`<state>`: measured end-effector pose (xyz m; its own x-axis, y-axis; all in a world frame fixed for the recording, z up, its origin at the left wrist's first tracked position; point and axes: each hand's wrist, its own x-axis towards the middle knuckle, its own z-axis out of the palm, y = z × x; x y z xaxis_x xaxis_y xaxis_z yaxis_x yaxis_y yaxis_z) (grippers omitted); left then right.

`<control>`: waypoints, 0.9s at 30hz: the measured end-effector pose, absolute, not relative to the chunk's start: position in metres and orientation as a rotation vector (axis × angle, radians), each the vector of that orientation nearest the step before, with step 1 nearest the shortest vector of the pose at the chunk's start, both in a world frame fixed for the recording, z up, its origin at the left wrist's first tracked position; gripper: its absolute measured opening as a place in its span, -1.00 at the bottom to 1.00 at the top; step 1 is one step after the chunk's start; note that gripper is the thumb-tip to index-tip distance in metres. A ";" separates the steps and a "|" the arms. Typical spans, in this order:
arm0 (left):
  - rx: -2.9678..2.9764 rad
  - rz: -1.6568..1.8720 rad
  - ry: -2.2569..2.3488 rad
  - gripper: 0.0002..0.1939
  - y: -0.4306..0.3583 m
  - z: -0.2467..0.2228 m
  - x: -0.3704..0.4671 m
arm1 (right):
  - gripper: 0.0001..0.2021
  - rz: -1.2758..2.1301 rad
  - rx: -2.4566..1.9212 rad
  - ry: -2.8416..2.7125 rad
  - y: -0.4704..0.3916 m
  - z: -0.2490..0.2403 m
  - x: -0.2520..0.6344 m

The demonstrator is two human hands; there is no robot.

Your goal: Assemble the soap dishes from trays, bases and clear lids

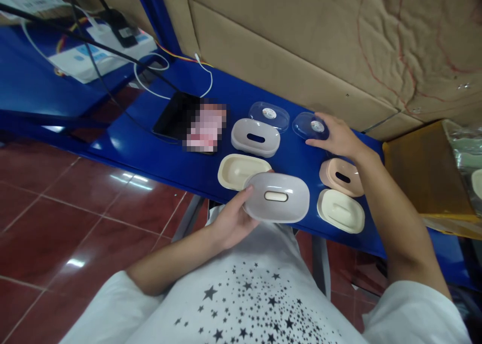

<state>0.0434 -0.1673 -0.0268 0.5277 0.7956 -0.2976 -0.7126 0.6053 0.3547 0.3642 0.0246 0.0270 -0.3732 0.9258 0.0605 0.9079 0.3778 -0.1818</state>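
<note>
My left hand point(235, 221) is closed on a pale grey, glossy oval dish point(293, 203), gripping it at its left end with the thumb over the rim, and I have it up near the front edge of the blue table point(297, 163). A long rounded slot sits in the middle of that dish, and something cream-coloured shows in it; I can't tell whether that is a part of the dish or lies beneath it. My right hand point(337, 137) is reached out to the far side of the table, thumb and fingers curved around the right end of a clear plastic oval lid point(301, 128) with a round white sticker. I can't make out from here whether that lid is lifted or rests on the tabletop. To its left I see a second transparent oval lid point(259, 109), also stickered, and just in front of that a pale grey oval shell with a dark slot point(244, 143). Nearer me is a shallow cream oval tray point(231, 170), its right end partly hidden by the dish I'm holding. Over on the right, by my right forearm, there is a peach oval shell with a dark slot point(331, 176), and in front of it a cream oval tray with a raised centre point(341, 211). Farther left lies a black flat object point(175, 115), partly blurred out, and beyond the table's right end I see an open cardboard box point(422, 168).
</note>
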 end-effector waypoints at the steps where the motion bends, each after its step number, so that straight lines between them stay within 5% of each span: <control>1: 0.200 0.914 0.458 -0.44 -0.166 -0.025 0.043 | -0.15 0.150 -1.636 -2.439 0.012 0.035 0.360; 10: 0.230 0.836 0.414 -0.30 -0.163 -0.019 0.043 | -0.15 0.284 -1.072 -2.765 -0.146 0.076 0.289; 27: 0.253 0.918 0.383 -0.28 -0.168 -0.025 0.048 | -0.10 0.164 -1.067 -2.754 -0.156 0.061 0.279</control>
<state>0.0484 -0.1685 -0.0253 0.5471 0.8095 -0.2129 -0.7209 0.5850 0.3716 0.2791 -0.1559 0.0613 -0.7253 0.6761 0.1298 0.6558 0.7359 -0.1683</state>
